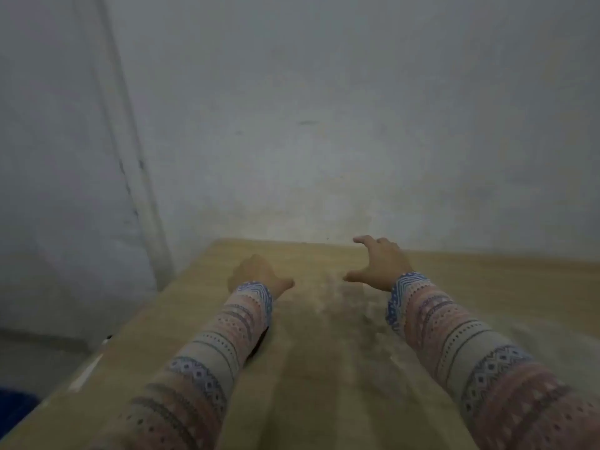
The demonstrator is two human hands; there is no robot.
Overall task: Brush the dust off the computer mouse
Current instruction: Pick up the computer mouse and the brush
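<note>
The whole scene is smeared with motion blur. A light wooden table (pixel 487 287) stands with its far edge against a bare, grey-white wall (pixel 324 108) marked with faint scuffs. To the left a pale upright strip (pixel 130 164) runs down the wall towards the table's far left corner, with another plain grey surface beyond it. Past the table's left edge lies a stretch of grey floor (pixel 35 358), and at the lower left sits a dark blue shape (pixel 16 407), too blurred for me to tell what it is or whether it holds anything.

The person reaches forward over the table with both arms, in sleeves (pixel 207 362) knitted in pink, grey and blue bands. The right hand (pixel 380 261) hangs above the table near its far edge, fingers spread, thumb out to the side, gripping nothing. The left hand (pixel 259 274) sits lower, back upward and thumb sticking out towards the right hand; its fingers melt into the blur, so I cannot tell whether they are straight or curled. Between the two forearms the wood carries a greyish, smudged patch (pixel 350 303), its nature unclear.

I cannot tell where the computer mouse is.
</note>
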